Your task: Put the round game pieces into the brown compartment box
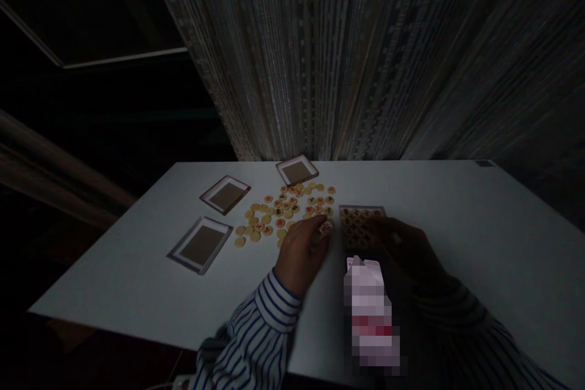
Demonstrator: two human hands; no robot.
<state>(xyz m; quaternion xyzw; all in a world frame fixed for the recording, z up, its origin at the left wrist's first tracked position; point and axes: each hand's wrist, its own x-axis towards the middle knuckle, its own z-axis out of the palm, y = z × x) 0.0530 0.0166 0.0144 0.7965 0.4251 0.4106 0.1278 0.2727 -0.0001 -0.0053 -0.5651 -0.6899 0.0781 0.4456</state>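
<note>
My left hand [299, 253] is closed, pinching a round xiangqi piece [326, 228] with a red character between thumb and fingertips. It hovers by the near right side of many loose xiangqi pieces [280, 223], some showing red or dark characters, others blank. To its right lies an open box [361, 207] with rows of pieces inside. My right hand [409, 250] reaches over the box's right side, its fingers drawn together near the pieces there. Shadow hides whether those fingertips grip anything.
Three shallow framed trays or lids lie on the white table [137, 237]: one at the back [298, 172], another at left [225, 195], the third nearer me [201, 245]. A lit phone screen [370, 311], pixelated, sits before the box. A striped curtain [311, 61] hangs behind.
</note>
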